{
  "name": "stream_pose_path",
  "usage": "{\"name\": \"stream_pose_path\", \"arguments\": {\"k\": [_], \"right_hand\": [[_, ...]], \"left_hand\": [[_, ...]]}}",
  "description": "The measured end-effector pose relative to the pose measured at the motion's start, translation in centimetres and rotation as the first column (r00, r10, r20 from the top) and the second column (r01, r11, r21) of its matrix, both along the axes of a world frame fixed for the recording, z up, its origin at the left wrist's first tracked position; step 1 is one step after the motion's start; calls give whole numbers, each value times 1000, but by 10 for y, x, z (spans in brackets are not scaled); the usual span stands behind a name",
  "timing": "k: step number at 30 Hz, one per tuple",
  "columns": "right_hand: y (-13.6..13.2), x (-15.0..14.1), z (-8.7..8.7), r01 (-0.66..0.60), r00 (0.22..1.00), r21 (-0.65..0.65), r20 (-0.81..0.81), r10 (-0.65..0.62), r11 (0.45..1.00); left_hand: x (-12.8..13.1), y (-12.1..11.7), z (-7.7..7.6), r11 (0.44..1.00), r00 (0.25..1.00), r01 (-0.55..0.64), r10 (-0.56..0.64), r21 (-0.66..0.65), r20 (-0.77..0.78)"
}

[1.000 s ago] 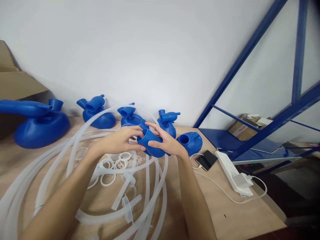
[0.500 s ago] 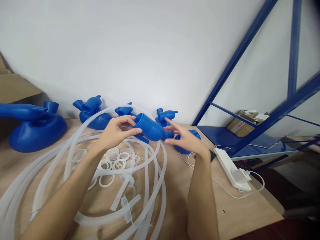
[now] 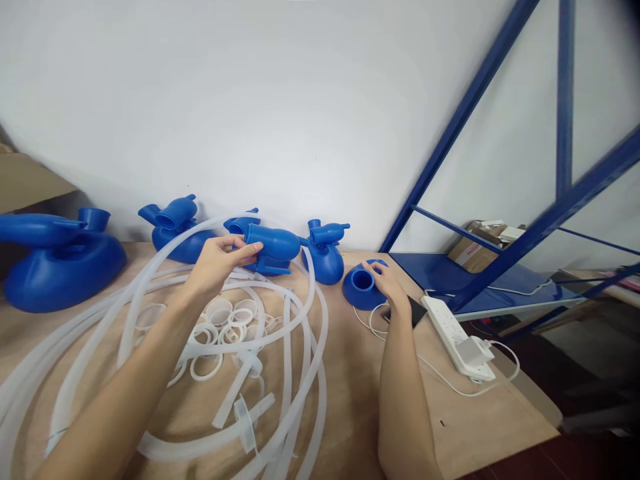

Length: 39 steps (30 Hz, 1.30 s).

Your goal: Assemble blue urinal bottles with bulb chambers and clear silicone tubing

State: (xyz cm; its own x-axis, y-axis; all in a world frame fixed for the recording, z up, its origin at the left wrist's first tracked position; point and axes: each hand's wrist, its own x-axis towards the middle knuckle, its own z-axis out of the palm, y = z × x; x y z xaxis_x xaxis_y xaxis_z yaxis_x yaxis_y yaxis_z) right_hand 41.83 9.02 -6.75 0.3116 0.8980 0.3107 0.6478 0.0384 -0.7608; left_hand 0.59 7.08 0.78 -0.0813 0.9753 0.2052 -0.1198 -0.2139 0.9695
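Note:
My left hand (image 3: pixel 223 262) pinches the wide end of a blue plastic spout (image 3: pixel 277 244), which lies sideways in the air with its narrow tip to the right. Over at the right, my right hand (image 3: pixel 384 283) has its fingers on a squat blue bottle (image 3: pixel 351 291) whose round mouth faces me. Some of those fingers are hidden behind the bottle. Under my left hand, clear plastic tubes (image 3: pixel 320 373) lie in loose coils, among several white rings (image 3: pixel 207 367).
Blue bottles with spouts on top, such as a large one (image 3: pixel 65 273) and a smaller one (image 3: pixel 325 263), stand along the wall. At right are a white power strip (image 3: pixel 453 333) with a plugged-in charger, a black flat object (image 3: pixel 416 312) and a blue metal rack (image 3: pixel 450 133).
My right hand has left the spout's side and moved right and down onto the squat bottle. The spout in my left hand has shifted left and turned more level.

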Motion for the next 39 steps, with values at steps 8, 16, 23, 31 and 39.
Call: {"name": "stream_pose_path", "arguments": {"k": [8, 16, 23, 31, 39], "right_hand": [[-41, 5, 42, 16, 944, 45, -330, -1, 999], [-82, -59, 109, -483, 842, 24, -262, 472, 875], [-80, -117, 115, -628, 742, 56, -256, 619, 776], [-85, -141, 116, -654, 717, 179, -160, 678, 735], [-75, -141, 111, -604, 773, 186, -103, 626, 775]], "left_hand": [[12, -4, -2, 998, 998, 19, -23, 66, 57], [28, -24, 4, 954, 983, 43, -94, 297, 157], [33, -46, 17, 924, 1000, -8, 17, 383, -18], [44, -64, 17, 916, 1000, -15, 3, 401, 29], [35, -61, 22, 869, 958, 115, 30, 481, -284]]}}
